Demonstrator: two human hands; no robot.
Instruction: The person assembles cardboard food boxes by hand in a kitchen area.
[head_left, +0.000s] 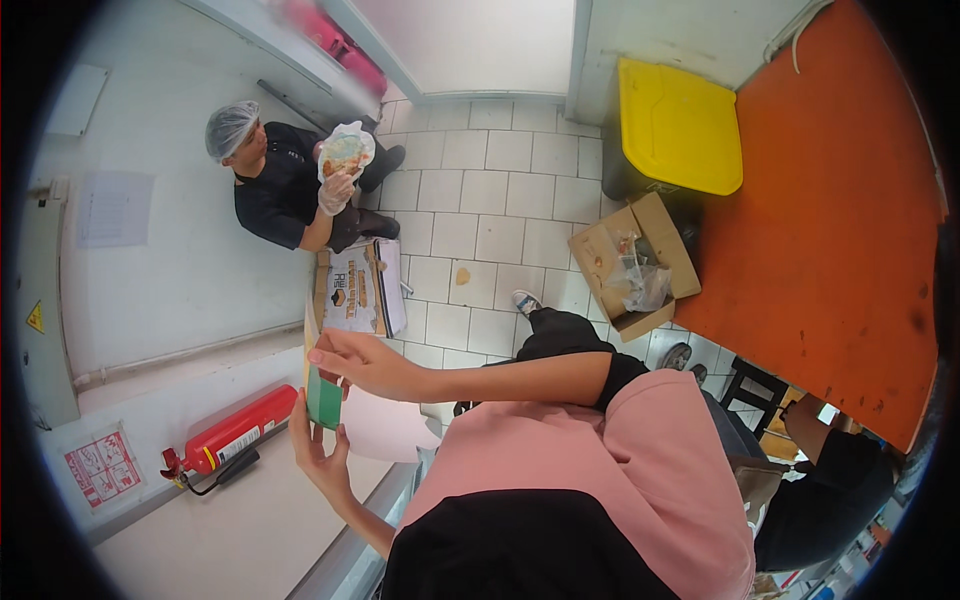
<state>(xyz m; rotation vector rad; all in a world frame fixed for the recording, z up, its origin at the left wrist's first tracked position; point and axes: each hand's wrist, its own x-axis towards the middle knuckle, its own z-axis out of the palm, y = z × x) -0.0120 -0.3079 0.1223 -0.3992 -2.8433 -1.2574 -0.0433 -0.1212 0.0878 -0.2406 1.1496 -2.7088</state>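
At the left of the head view, both hands are on a small flat green thing (325, 400) with a pale, cream-coloured edge rising above it; its exact kind I cannot make out. My left hand (322, 458) grips it from below, fingers and thumb on either side. Over its upper end, my right hand (365, 362) has its fingers closed, partly hiding it. A pale sheet (385, 425) lies just right of the green thing, partly behind my arms. My pink apron (540, 440) fills the lower middle.
A red fire extinguisher (235, 432) lies near my left hand. Ahead, a person (285, 190) in a hair net holds a food-filled bag. Nearby are a flattened carton (355, 290), an open cardboard box (640, 265), a yellow-lidded bin (680, 125) and an orange table (820, 210). Another person (830, 500) is behind right.
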